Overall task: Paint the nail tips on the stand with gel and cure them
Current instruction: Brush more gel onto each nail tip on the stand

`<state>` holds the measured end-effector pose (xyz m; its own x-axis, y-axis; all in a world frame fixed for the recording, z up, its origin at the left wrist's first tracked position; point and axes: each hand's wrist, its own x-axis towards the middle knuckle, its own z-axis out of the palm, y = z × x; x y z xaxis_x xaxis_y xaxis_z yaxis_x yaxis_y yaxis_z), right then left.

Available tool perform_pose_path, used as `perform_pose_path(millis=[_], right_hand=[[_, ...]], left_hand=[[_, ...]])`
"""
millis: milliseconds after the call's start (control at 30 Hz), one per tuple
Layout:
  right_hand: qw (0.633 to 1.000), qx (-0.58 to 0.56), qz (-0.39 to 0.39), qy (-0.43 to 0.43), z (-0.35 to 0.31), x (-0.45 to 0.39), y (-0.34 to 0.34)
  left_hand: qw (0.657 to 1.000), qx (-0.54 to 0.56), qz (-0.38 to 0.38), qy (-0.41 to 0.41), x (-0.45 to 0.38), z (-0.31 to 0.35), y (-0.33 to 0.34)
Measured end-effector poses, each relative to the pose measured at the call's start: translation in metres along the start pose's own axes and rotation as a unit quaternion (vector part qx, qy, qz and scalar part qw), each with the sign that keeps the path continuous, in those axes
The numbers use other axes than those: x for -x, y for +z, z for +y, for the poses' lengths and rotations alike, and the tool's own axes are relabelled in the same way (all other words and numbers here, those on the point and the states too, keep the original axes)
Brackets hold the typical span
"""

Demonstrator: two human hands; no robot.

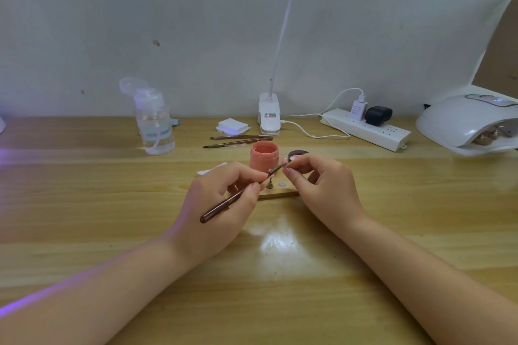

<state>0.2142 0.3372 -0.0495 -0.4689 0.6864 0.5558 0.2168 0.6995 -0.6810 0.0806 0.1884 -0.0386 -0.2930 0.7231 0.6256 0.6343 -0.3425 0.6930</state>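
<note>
Fingers of the left hand (224,196) pinch the brush (238,196); the right hand (316,179) pinches a nail tip (286,162). Painting step, I'd say; next needs steady, thin strokes.

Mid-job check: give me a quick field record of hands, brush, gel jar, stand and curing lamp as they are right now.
left hand: grips the brush
brush: bristle end up at the right hand's fingertips
right hand: pinches a small piece at the brush tip; too small to identify
gel jar: pink, open, behind the hands
jar lid: off, right of the jar
stand: wooden base, partly hidden by the hands
curing lamp: far right, items inside
spare brushes: two, lying behind the jar
</note>
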Motion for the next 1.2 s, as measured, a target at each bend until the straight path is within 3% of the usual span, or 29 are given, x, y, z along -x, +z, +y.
perform_pose_path(millis=[1033,1200], right_hand=[[0.999,-0.030,-0.008,0.010,-0.0003,0.0006,-0.0010],[1.000,-0.026,-0.008,0.011,0.0001,0.0002,-0.0015]], left_hand=[[0.999,-0.040,0.011,0.006,-0.0018,0.0042,0.0000],[0.999,-0.007,0.033,-0.015,0.0000,0.0022,-0.0017]])
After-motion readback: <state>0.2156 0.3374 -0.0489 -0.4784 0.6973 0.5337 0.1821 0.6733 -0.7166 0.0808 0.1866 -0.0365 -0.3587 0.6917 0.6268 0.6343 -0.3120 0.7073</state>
